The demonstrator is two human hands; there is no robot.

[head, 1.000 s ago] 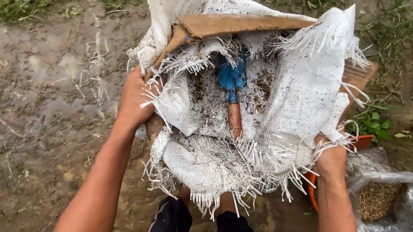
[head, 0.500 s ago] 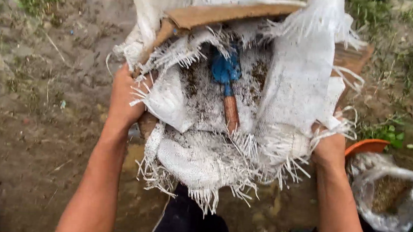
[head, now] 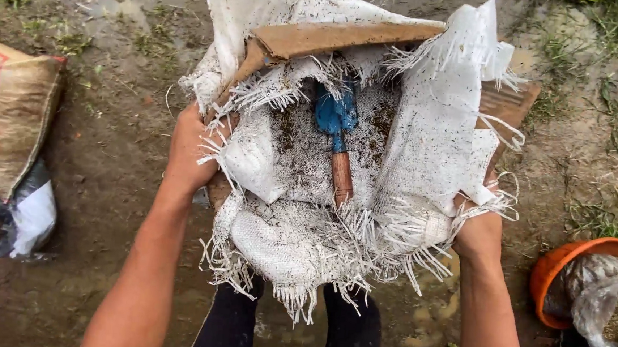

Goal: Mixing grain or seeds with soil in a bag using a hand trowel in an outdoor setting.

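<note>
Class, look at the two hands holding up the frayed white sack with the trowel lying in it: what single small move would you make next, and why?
Probably keep the load level and lower it gently. The left hand and right hand grip opposite edges of the white woven sack, which is draped over a cardboard piece. The blue trowel lies loose in the soil-flecked hollow, so a tilt could send it sliding out.

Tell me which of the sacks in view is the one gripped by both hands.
The frayed white woven sack with the blue trowel in it, held by left hand and right hand. The tan printed sack lies untouched on the ground.
</note>
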